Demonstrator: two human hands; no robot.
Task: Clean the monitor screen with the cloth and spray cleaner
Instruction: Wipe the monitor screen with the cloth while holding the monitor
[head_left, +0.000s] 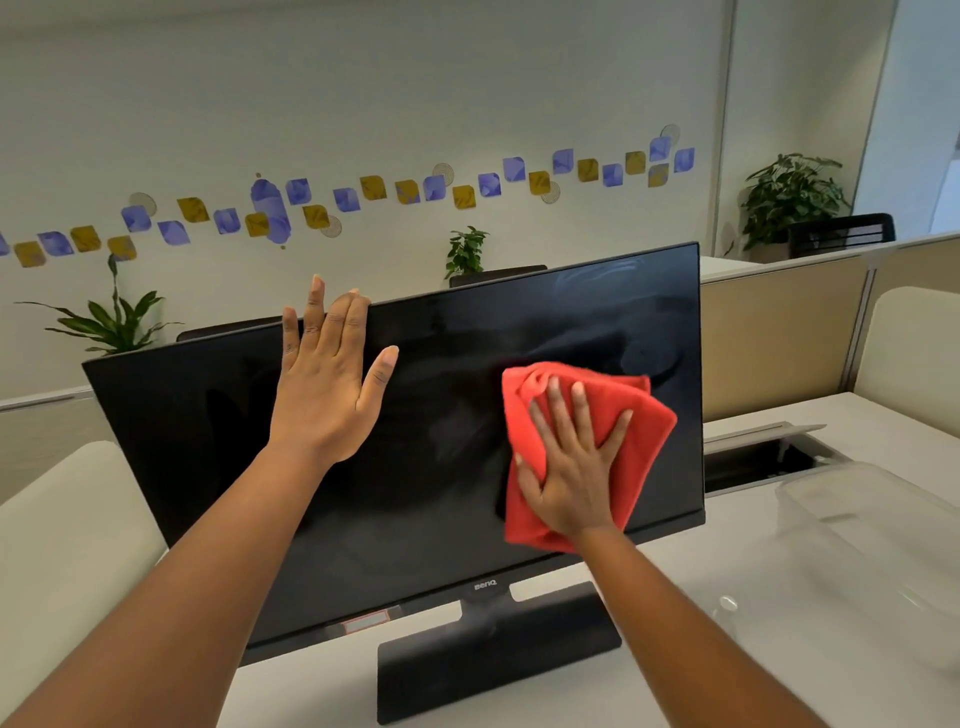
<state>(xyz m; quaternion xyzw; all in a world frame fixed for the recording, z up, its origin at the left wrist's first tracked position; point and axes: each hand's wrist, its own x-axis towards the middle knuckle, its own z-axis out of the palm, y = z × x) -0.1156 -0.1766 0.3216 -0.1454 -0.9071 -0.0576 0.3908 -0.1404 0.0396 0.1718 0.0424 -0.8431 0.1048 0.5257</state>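
Note:
A black monitor (218, 441) stands on a white desk, its dark screen showing faint streaks toward the upper right. My right hand (574, 467) presses a red cloth (644, 415) flat against the right half of the screen, fingers spread and straight. My left hand (324, 384) is open with straight fingers, its fingertips reaching the monitor's top edge left of centre. I see no spray cleaner clearly; a small clear cap-like shape (727, 605) sits at the right, too blurred to identify.
The monitor's black stand base (493, 654) rests on the desk (727, 561). A clear plastic bin (872, 530) sits at the right. An open cable tray (763, 457) lies behind it. Partitions, chairs and potted plants stand beyond.

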